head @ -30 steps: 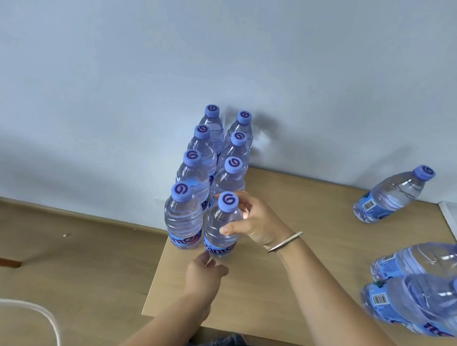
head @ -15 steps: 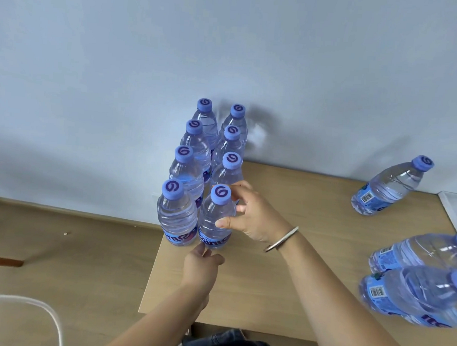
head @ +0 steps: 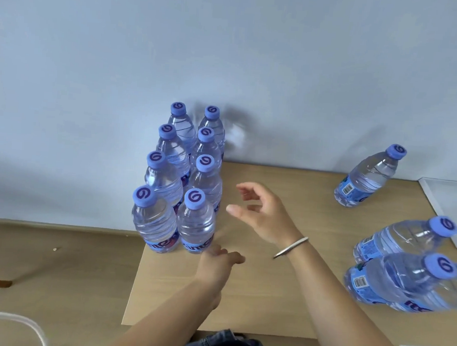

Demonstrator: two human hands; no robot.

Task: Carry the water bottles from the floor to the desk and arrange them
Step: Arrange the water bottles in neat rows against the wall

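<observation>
Eight bottles (head: 195, 221) stand in tight pairs at the worktop (head: 254, 294) edge, saving room; right hand (head: 262, 212) open, empty; left hand (head: 216, 263) loose beside them.

Rear bottles (head: 177, 127): lower bodies being hidden by the front rows.
Nearest right bottle (head: 413, 288): being cut off by the right edge, blurred.
Front label (head: 161, 245): lettering being partly hidden, unreadable.

Pale wall (head: 230, 44), wooden floor (head: 55, 269).
</observation>
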